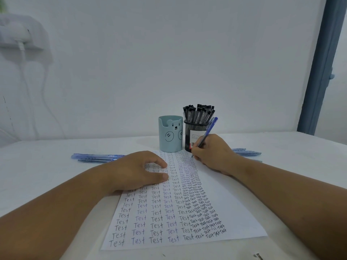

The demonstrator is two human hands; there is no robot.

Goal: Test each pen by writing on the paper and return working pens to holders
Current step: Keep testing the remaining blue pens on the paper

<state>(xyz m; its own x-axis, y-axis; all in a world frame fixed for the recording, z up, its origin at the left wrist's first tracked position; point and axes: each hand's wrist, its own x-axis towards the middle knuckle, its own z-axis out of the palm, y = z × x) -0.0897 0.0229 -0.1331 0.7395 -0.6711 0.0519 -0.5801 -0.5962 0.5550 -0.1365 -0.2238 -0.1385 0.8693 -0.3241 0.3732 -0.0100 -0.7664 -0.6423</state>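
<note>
A white paper covered with columns of the word "Test" lies on the table in front of me. My right hand grips a blue pen with its tip on the paper's far right part. My left hand rests on the paper's upper left with loosely curled fingers, holding nothing. Behind the paper stand a light blue bear holder and a black mesh holder filled with several black-capped pens.
Several blue pens lie on the white table to the left of the paper, and more blue pens lie to the right behind my right hand. A white wall stands close behind the holders. A blue frame rises at the far right.
</note>
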